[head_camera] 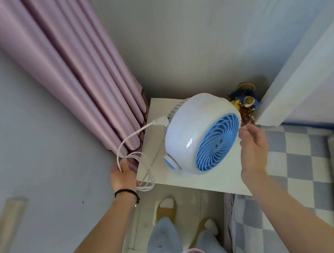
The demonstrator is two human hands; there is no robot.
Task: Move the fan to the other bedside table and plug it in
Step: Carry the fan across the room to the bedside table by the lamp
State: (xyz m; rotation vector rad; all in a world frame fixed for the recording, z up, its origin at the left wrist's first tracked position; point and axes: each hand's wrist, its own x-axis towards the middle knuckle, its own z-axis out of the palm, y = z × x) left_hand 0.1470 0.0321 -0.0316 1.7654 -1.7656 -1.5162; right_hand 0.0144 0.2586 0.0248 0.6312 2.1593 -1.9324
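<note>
- Head view, progress: the white-and-blue desk fan [203,133] stands on the white bedside table [205,184] in the corner, tipped back a little so its blue grille [218,142] faces up toward me. I judge the carrying part is either just finishing or about to start; I can't tell from here which of the 2 tables this is.
- Head view, what is left: the white power cord [133,132] is gathered in loose loops off the table's left edge, and its plug [160,121] sits beside the rear of the fan, not in any socket. No wall outlet shows, so the plugging-in is clearly not done.
- Head view, my left hand [123,174]: fingers curled closed around the coiled cord, holding the loops next to the pink curtain [76,75] and the table's left edge. It touches only the cord, not the fan.
- Head view, my right hand [253,151]: open, fingers spread and relaxed, hovering just beside the right rim of the grille. I see a sliver of gap, so I judge it holds nothing.
- Head view, surroundings: a small figurine [244,99] stands behind the fan against the wall, close to the headboard [308,70], with the checked bedding [290,160] to my right.
</note>
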